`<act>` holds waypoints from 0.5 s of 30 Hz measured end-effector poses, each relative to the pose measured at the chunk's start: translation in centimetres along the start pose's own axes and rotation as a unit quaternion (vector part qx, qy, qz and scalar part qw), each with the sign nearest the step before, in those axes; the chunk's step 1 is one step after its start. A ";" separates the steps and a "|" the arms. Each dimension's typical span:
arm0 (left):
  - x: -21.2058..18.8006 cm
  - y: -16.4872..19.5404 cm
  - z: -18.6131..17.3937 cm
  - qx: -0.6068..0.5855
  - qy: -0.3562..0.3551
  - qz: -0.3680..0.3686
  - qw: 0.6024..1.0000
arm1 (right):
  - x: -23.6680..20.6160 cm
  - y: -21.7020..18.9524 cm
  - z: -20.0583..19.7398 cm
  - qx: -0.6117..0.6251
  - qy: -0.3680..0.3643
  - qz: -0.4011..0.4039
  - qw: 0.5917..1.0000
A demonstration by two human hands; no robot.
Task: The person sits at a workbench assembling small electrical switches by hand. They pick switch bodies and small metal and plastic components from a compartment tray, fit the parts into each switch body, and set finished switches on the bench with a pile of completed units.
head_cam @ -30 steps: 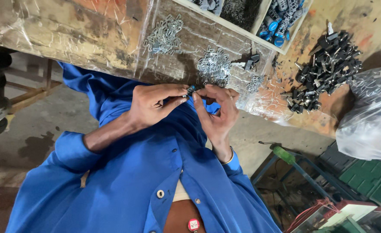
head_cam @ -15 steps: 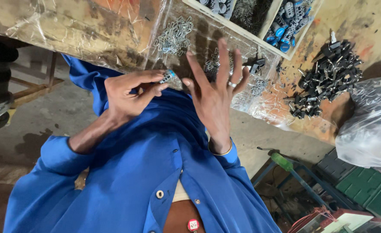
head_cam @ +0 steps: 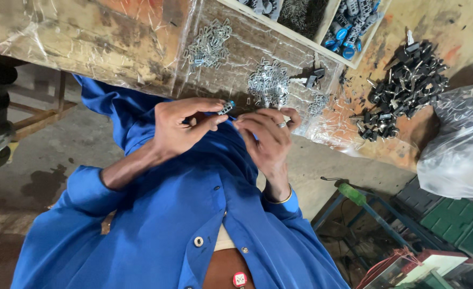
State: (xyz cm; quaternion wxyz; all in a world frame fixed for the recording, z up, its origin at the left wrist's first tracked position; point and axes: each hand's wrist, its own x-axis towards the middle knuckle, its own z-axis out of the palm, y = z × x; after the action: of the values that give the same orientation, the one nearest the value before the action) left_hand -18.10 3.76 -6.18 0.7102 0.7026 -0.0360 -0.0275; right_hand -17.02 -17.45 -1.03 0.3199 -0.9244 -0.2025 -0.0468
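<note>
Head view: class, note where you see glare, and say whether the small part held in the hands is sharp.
Head view: daylight glares off the clear plastic sheet and the plastic bag; the small metal part between left hand and right hand is sharp but too tiny to identify.

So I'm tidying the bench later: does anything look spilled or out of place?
Yes. Black parts lie in a loose heap on the bare bench right of the tray, unlike the sorted ones inside.
</note>
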 end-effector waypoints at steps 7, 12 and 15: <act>0.3 -0.1 0.9 0.010 -0.002 -0.007 1.000 | 0.5 -0.2 0.8 0.093 0.103 0.085 0.987; 0.5 0.1 1.0 0.012 -0.006 -0.018 1.000 | 0.5 -0.7 1.2 0.099 0.097 0.048 0.989; 0.6 0.2 0.9 0.018 -0.013 -0.014 1.000 | 0.2 -1.0 1.5 0.214 0.099 0.125 0.964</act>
State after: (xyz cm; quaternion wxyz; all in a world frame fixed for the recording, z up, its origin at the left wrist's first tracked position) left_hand -17.54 2.85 -5.99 0.6964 0.7153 -0.0356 -0.0456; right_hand -17.34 -15.75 -1.60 0.5319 -0.8432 -0.0578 -0.0531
